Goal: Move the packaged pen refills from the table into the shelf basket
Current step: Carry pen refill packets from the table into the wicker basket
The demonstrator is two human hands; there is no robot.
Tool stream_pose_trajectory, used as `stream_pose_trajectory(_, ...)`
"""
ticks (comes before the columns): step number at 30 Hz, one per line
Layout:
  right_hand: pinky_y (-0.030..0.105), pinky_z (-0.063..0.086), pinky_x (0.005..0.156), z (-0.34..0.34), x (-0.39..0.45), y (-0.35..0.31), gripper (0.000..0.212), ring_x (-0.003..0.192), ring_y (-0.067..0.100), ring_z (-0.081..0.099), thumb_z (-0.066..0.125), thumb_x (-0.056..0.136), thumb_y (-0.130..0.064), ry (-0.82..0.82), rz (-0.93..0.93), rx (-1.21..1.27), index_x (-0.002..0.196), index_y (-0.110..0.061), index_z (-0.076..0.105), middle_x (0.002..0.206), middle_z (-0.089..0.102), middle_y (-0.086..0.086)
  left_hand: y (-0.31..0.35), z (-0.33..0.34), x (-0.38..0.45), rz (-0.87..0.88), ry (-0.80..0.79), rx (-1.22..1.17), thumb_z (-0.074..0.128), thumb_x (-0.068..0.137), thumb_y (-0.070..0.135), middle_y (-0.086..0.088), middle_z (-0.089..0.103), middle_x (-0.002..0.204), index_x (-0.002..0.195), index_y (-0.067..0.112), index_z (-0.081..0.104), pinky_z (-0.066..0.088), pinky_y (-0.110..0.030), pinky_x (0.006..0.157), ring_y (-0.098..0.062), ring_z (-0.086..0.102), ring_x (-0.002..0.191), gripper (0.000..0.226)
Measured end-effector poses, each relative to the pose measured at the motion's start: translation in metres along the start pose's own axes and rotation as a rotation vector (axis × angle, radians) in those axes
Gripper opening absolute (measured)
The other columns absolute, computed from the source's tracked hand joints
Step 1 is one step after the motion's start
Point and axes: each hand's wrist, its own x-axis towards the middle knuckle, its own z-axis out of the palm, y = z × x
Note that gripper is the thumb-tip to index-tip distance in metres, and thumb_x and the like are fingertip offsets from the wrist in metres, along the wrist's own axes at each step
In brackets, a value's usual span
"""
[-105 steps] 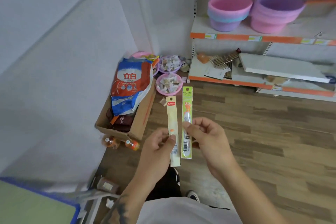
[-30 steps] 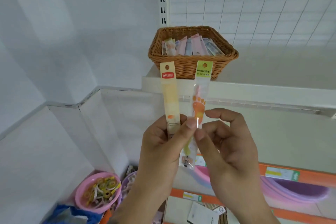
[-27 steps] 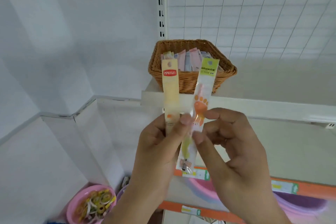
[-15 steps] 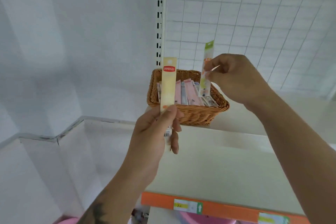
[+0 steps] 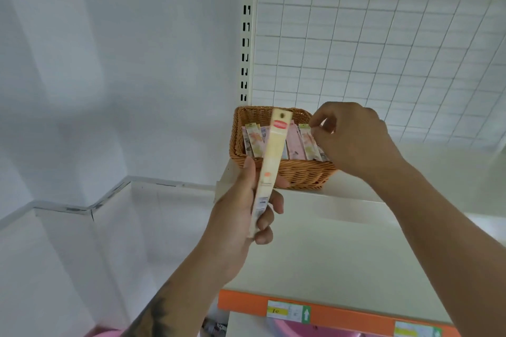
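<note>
Standing on a white shelf [image 5: 342, 241]: a brown woven basket [image 5: 298, 172], close to the back wall of wire squares [image 5: 383, 44].

Holding up a long yellow pack [image 5: 269, 172] just in front of the basket: the left hand [image 5: 241, 216], with thumb and curled fingers wrapped round the lower part of the pack. Pack leaning a bit, its top with a red label and a small hole reaching up in front of the basket's back rim. Pack not in the basket yet.

Reaching over the right side of the basket: the right hand [image 5: 353, 137], fingers bent down at the top of a green-topped pack [image 5: 308, 142]. Pinching that pack or just touching it: hard to tell from here. Green-topped pack lying inside the basket, leaning beside a pink pack [image 5: 295, 142] and more packs [image 5: 253, 139] near the basket's left side.

Running along the front edge of a lower shelf, below the basket: an orange strip [image 5: 336, 317] with small price tags [image 5: 287, 314]. Going up behind the basket's left corner: a white post with dark slots [image 5: 246, 35].
</note>
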Motion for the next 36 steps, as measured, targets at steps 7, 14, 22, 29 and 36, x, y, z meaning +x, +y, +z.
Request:
stream_pose_trajectory(7,0.016,0.046,0.061,0.008,-0.094,-0.006,0.013,0.069,0.009,0.061,0.07,0.093,-0.027,0.201,-0.336,0.37,0.105,-0.028,0.065,0.07,0.06,-0.018,-0.005,0.011,-0.005,0.058,0.031,-0.086,0.059,0.091,0.028,-0.008,0.052,0.075,0.087,0.012,0.073,0.028,-0.03,0.054,-0.014,0.041,0.058,0.022)
stream_pose_trajectory(14,0.018,0.047,0.062,0.035,-0.124,-0.009,0.042,0.079,0.01,0.062,0.072,0.093,-0.022,0.156,-0.349,0.505,0.12,-0.039,0.044,0.083,0.065,-0.016,-0.009,0.03,-0.016,0.209,0.037,-0.079,0.056,0.1,0.023,-0.011,0.074,0.112,0.113,0.018,0.075,0.052,-0.041,0.085,-0.025,0.069,0.102,0.023)
stream_pose_trajectory(22,0.014,0.048,0.066,0.002,-0.086,-0.014,0.037,0.072,0.009,0.065,0.076,0.092,-0.016,0.109,-0.234,0.607,0.12,-0.032,0.057,0.079,0.072,-0.011,-0.042,-0.013,-0.014,0.766,0.374,1.019,0.048,0.1,0.054,0.013,0.06,0.135,0.125,0.033,0.064,0.047,-0.047,0.106,-0.014,0.053,0.132,0.036)
stream_pose_trajectory(29,0.024,0.043,0.059,-0.008,-0.002,-0.004,0.023,0.071,0.01,0.065,0.076,0.092,-0.03,-0.146,0.087,0.402,0.112,-0.03,0.065,0.093,0.075,-0.006,-0.097,-0.057,-0.004,0.687,0.34,1.593,0.05,0.097,0.055,-0.003,0.008,0.174,0.163,0.036,0.025,0.024,-0.067,0.119,-0.029,0.005,0.16,0.073)
stream_pose_trajectory(36,0.023,0.041,0.059,0.019,0.024,0.0,0.009,0.096,0.02,0.061,0.068,0.09,-0.019,-0.286,0.107,-0.04,0.091,-0.028,0.067,0.108,0.067,0.0,-0.103,-0.061,0.0,0.676,0.371,1.649,0.051,0.095,0.056,-0.003,0.005,0.174,0.164,0.037,0.018,0.021,-0.066,0.118,-0.03,0.003,0.16,0.079)
